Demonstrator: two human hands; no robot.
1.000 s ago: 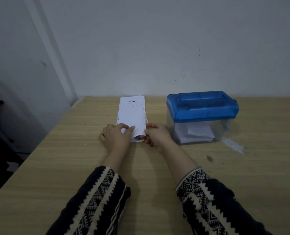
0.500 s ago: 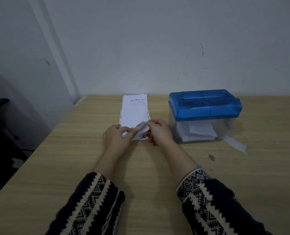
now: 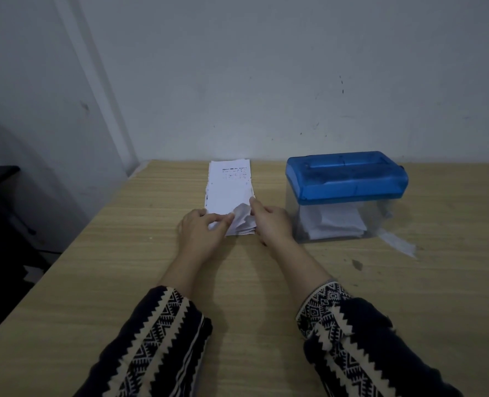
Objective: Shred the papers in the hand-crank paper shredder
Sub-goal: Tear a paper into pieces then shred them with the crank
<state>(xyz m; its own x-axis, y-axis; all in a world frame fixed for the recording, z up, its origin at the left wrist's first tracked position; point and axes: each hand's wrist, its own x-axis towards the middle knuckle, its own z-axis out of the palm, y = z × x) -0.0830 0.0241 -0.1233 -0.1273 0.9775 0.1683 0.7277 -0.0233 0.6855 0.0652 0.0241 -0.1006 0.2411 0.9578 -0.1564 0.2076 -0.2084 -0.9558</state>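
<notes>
Mostly the frame is table (image 3: 117,282) and wall (image 3: 266,67). A pale wood-grain top fills the lower half, and a dull grey-white wall flecked with small dark specks fills the upper half, all in dim light. At the upper left the wall turns a corner, where a pale vertical strip (image 3: 94,90) runs down to the table's far left corner. Below it, at the left edge, sits a dark shape (image 3: 0,213) that cannot be made out.

The papers (image 3: 229,190) lie in a narrow stack at the centre of the frame, their long side running away toward the wall, with print at the far end of the top sheet. The left hand (image 3: 201,234) sits at the stack's near left corner, thumb and forefinger pinching the near edge. The right hand (image 3: 271,224) pinches the near right corner — there the top sheets curl up off the stack between the two hands. Both forearms enter from the lower edge in dark sleeves (image 3: 157,339) with a pale zigzag pattern.

The shredder (image 3: 346,193) stands right of centre, just beside the right hand and close to the wall. It has a translucent blue lid (image 3: 346,176) over a clear bin (image 3: 377,216) holding white paper. A strip of paper (image 3: 397,245) lies on the table at the bin's near right corner, and a small dark mark (image 3: 357,264) shows on the tabletop below it in the frame.
</notes>
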